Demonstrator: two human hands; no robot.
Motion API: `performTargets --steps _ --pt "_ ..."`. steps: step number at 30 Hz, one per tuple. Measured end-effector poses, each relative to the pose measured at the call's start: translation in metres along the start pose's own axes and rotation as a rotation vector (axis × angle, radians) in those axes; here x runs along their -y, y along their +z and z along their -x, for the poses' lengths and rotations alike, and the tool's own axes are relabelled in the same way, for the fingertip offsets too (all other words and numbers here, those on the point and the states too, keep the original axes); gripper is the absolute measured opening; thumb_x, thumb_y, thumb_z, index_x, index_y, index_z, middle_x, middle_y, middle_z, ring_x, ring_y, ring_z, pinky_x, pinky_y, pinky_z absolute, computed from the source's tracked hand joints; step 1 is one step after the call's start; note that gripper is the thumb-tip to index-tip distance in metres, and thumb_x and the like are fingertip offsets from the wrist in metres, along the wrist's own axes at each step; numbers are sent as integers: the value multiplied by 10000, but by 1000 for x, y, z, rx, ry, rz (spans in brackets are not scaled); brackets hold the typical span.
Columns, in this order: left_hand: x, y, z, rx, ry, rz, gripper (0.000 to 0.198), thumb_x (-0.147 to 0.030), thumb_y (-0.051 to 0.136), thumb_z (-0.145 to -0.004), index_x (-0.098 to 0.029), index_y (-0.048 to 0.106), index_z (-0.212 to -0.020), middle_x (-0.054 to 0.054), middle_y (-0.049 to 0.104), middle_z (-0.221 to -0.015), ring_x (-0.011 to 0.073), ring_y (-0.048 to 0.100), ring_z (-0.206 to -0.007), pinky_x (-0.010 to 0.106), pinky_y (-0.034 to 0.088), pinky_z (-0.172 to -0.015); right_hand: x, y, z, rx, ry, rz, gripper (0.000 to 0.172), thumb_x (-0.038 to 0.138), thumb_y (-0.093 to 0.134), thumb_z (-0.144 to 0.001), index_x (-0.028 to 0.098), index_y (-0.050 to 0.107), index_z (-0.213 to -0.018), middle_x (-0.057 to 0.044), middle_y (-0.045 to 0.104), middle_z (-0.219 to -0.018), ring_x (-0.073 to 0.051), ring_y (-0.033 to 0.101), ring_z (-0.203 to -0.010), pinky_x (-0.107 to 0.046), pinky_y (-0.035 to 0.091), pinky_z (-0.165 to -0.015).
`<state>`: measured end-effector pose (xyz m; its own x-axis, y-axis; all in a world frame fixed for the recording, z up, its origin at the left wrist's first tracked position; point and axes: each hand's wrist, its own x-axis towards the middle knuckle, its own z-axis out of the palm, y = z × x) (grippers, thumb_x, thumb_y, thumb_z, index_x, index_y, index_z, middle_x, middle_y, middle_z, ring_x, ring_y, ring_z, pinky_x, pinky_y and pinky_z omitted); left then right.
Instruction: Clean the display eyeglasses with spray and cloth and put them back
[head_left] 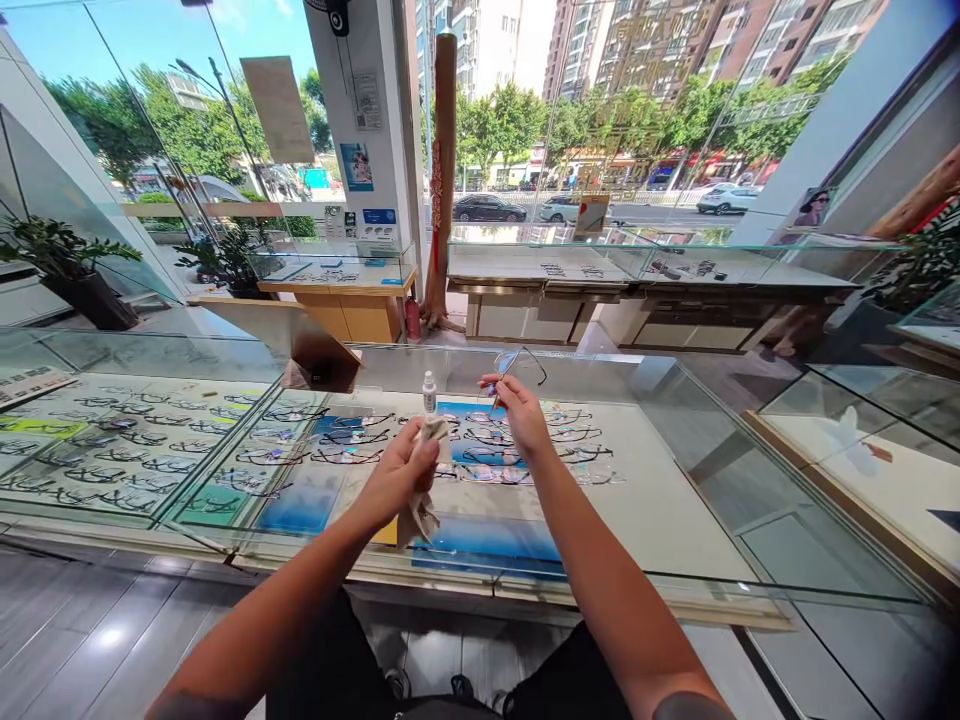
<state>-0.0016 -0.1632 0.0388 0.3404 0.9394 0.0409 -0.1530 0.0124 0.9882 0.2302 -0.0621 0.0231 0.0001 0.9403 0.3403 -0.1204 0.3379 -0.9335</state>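
Spectacles (523,362): thin dark frame, held up above the glass counter (675,480), just past the fingertips of the right hand (519,415). Right grip: fingers pinched shut on the frame near one lens, with the temples open toward the far side. Lens condition is too small to judge.

Left hand (405,470): grip closed round a crumpled pale cloth (421,512). One fold is pushed up past the thumb and the rest trails below the palm. Cloth and spectacles are near each other, not touching.

Small white bottle (429,391): upright on the counter between the two hands, just beyond the cloth. Cannot tell whether the cap is on.

Under the glass: rows of display frames (345,445) on blue and pale mats.

Judgement: the work looks like lens wiping.
- The pinch belongs on the rim or bridge, never on the lens face.
- A flat, clean fold of cloth should sit between thumb and forefinger, covering both sides of one lens.
- Pressure should be light, since so thin a frame would likely twist.
- The trailing cloth end should be gathered in, clear of the bottle, which looks easy to tip.
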Motion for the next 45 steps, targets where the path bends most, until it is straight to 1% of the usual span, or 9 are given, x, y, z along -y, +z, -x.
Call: performTargets --steps 4,8,12,15,20,25,28,34,45 --pt "-48 6 -37 -46 52 -54 638 -818 715 -866 -200 595 -966 -31 557 -704 103 468 -561 221 355 -506 31 1 -5 35 11 -98 294 508 681 -924 239 801 -937 -67 800 -1080 -186 597 -886 -321 437 -771" --pt "-86 8 -70 -91 187 -124 640 -804 758 -815 -171 670 -851 21 654 -744 164 574 -668 279 456 -604 84 3 -14 95 -58 -71 276 502 710 -923 245 808 -913 -58 806 -1017 -189 623 -900 -325 459 -783" --pt "-110 12 -93 -24 305 -135 548 -707 792 -841 -164 721 -847 37 702 -810 187 616 -797 296 491 -739 131 7 -19 99 -189 -76 234 467 681 -970 281 819 -937 -36 797 -1095 -204 667 -1023 -351 513 -882" --pt "-116 19 -103 36 364 -72 490 -644 809 -867 -162 770 -945 43 737 -884 177 627 -843 286 491 -792 147 15 -20 109 -269 -91 202 420 675 -983 304 833 -937 -36 790 -1150 -240 666 -1211 -388 531 -984" --pt "-111 31 -110 37 416 12 544 -685 753 -918 -161 823 -1048 45 767 -888 172 640 -834 283 509 -788 143 26 -25 159 -297 -116 202 393 662 -1009 324 847 -963 -34 783 -1197 -269 656 -1310 -464 501 -1127" --pt "-109 28 -107 39 377 -9 545 -690 778 -907 -151 821 -977 34 737 -811 124 580 -695 247 464 -658 133 23 -29 169 -272 -71 204 424 671 -1010 324 849 -992 -38 773 -1226 -276 644 -1325 -483 485 -1166" --pt "-109 28 -103 58 319 -7 565 -699 750 -927 -141 814 -983 46 727 -792 118 567 -638 247 450 -596 130 21 -30 176 -220 -84 209 450 688 -1005 318 848 -1034 -38 789 -1193 -266 674 -1251 -467 512 -1122" --pt "-109 38 -99 151 240 68 651 -691 767 -920 -156 767 -1291 27 709 -753 133 623 -585 255 515 -567 128 26 -26 190 -91 -143 281 520 729 -978 293 847 -1095 -43 825 -1107 -245 740 -1020 -425 577 -953" --pt "-105 37 -100 210 157 181 530 -525 945 -805 -130 793 -1125 69 771 -901 140 680 -733 250 538 -723 131 39 -19 140 -51 -321 301 534 817 -902 274 844 -1051 -64 850 -1132 -254 764 -1057 -414 621 -931"
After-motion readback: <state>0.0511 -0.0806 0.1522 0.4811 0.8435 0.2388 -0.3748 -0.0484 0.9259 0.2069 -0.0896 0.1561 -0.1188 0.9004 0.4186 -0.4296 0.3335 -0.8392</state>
